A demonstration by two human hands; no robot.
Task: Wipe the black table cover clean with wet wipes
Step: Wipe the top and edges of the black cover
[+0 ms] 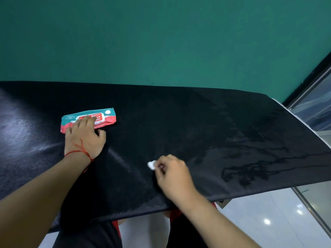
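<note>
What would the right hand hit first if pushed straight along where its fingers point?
Only bare black table cover at first. The right hand, pinching a wipe, points up-left, so probably the right end of the wipes pack; it could just miss.

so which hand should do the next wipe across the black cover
Right. The right hand pinches the white wipe on the table cover; the left hand rests on the wipes pack, holding no wipe.
</note>
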